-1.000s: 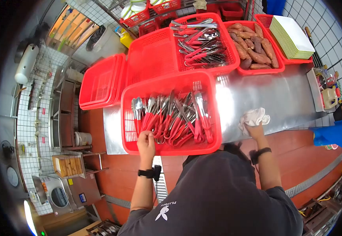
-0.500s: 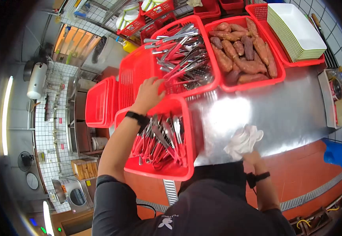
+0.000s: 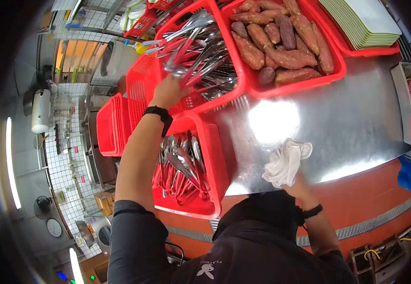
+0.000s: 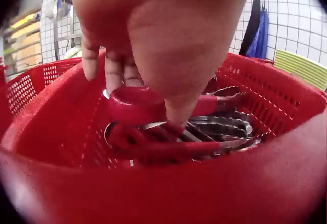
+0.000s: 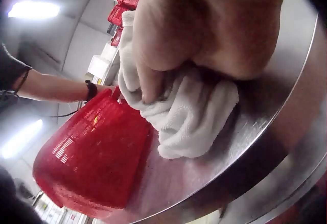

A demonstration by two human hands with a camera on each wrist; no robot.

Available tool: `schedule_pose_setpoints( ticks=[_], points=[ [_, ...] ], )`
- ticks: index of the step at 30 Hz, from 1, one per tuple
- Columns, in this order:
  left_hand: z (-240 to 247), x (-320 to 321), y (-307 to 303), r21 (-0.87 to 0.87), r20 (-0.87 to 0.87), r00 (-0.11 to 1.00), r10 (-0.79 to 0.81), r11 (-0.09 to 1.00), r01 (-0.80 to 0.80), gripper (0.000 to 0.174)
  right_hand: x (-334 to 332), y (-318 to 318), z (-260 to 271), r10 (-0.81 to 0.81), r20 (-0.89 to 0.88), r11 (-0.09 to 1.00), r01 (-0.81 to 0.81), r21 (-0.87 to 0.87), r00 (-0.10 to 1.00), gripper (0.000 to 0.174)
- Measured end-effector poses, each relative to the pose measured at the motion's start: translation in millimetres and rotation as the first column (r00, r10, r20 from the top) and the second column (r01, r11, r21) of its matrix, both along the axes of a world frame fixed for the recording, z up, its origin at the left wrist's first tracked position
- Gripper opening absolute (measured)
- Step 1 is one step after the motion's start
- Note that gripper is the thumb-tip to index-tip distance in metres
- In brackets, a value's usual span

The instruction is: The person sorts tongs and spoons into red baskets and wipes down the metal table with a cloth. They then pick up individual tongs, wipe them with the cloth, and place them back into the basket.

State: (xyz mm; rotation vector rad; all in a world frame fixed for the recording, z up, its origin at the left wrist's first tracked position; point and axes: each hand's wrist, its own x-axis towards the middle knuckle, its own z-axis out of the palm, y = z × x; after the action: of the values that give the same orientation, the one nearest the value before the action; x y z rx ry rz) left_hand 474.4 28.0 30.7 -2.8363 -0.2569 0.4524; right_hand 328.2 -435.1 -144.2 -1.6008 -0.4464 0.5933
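Observation:
My left hand (image 3: 167, 92) is in the upper red basket (image 3: 240, 71), at the near left of a heap of tongs (image 3: 210, 57). In the left wrist view, the thumb and fingers of this hand (image 4: 168, 40) grip a red tong handle (image 4: 135, 109); the fingertips are partly hidden. Below that basket, a second red basket (image 3: 217, 161) holds more red-handled tongs (image 3: 181, 170). My right hand (image 3: 300, 186) grips a crumpled white cloth (image 3: 283, 163) on the metal table's near edge. The right wrist view shows the cloth (image 5: 191, 119) bunched under the palm.
Right of the tongs stands a red basket of sweet potatoes (image 3: 286, 52), then stacked white trays with green edges (image 3: 361, 28). Stacked red baskets (image 3: 110, 125) are at the left. A white bin of bottles (image 3: 404, 104) stands at the table's right end (image 3: 357, 113).
My left hand has left the lower basket, moved up into the upper one and taken hold of tongs there. The view has shifted closer; my right hand still grips the cloth.

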Motion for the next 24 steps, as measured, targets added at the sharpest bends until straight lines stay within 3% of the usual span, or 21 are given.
schedule_pose_setpoints(
  ticks=[2,4,5,7,9,11,12,13,15,17,18,20,22,23,24],
  points=[
    [1.3,-9.7,9.0,-0.002,0.187,0.977,-0.102,0.995,0.104,0.049,-9.0,-2.1,-23.0,0.0,-0.028,1.0,0.001,0.031,1.0,0.075],
    [17.9,-23.7,0.9,-0.007,0.29,0.951,-0.105,0.994,0.112,0.048,-29.1,-17.3,-76.5,-0.021,-0.204,0.996,0.004,-0.084,0.979,0.073],
    [30.2,-33.5,-3.9,-0.01,0.301,0.949,-0.089,0.995,0.096,0.047,-28.0,-18.6,-69.5,0.002,-0.191,0.996,-0.019,-0.09,0.982,0.073],
    [43.3,-67.4,-6.2,-0.007,0.328,0.943,-0.055,0.998,0.061,0.046,-19.8,-18.8,-44.7,-0.013,-0.354,0.995,-0.022,-0.093,0.935,0.069],
    [52.7,-119.0,-10.8,-0.044,0.56,0.823,-0.097,0.988,0.146,0.042,-2.2,1.0,31.8,0.014,-0.324,0.983,-0.071,-0.166,0.946,0.064],
    [56.5,-183.4,-24.9,-0.334,0.691,0.719,0.074,0.915,0.227,0.039,-0.3,10.2,56.7,-0.005,-0.243,0.993,-0.025,-0.119,0.97,0.061],
    [69.4,-220.9,-45.0,-0.562,0.565,0.771,0.292,0.821,0.101,0.04,-4.5,14.4,62.3,-0.028,-0.219,0.998,0.016,-0.058,0.975,0.06],
    [79.1,-263.2,-64.3,-0.749,0.384,0.791,0.476,0.661,-0.034,0.041,-11.2,17.3,69.5,-0.039,-0.203,0.999,0.042,0.009,0.978,0.059],
    [72.6,-351.5,-84.8,-0.948,0.206,0.781,0.59,0.318,0.011,0.041,-36.9,26.8,87.7,-0.037,-0.187,0.984,0.068,0.164,0.982,0.056],
    [60.8,-422.0,-107.6,-0.992,0.123,0.749,0.651,0.054,0.116,0.045,-79.0,56.0,142.1,0.01,-0.095,0.978,0.01,0.21,0.995,0.054],
    [55.1,-449.4,-116.0,-0.981,0.183,0.778,0.601,0.163,0.105,0.047,-100.8,73.1,184.4,0.042,0.139,0.997,-0.051,0.06,0.989,0.049],
    [52.3,-491.3,-122.9,-0.897,0.33,0.854,0.401,0.414,0.152,0.054,-153.5,105.2,192.5,0.044,0.23,0.991,-0.072,0.116,0.972,0.044],
    [45.1,-521.3,-122.3,-0.84,0.3,0.93,0.212,0.52,0.152,0.055,-201.4,136.3,189.5,0.06,0.125,0.966,-0.089,0.243,0.99,0.038],
    [48.8,-539.8,-121.8,-0.889,0.059,0.967,0.25,0.454,-0.063,0.058,-219.3,148.8,184.5,0.094,-0.001,0.937,-0.088,0.338,0.996,0.036],
    [55.8,-554.4,-118.1,-0.895,-0.022,0.953,0.301,0.419,-0.153,0.061,-232.2,160.0,179.9,0.149,-0.147,0.895,-0.07,0.44,0.978,0.033]
  ],
)
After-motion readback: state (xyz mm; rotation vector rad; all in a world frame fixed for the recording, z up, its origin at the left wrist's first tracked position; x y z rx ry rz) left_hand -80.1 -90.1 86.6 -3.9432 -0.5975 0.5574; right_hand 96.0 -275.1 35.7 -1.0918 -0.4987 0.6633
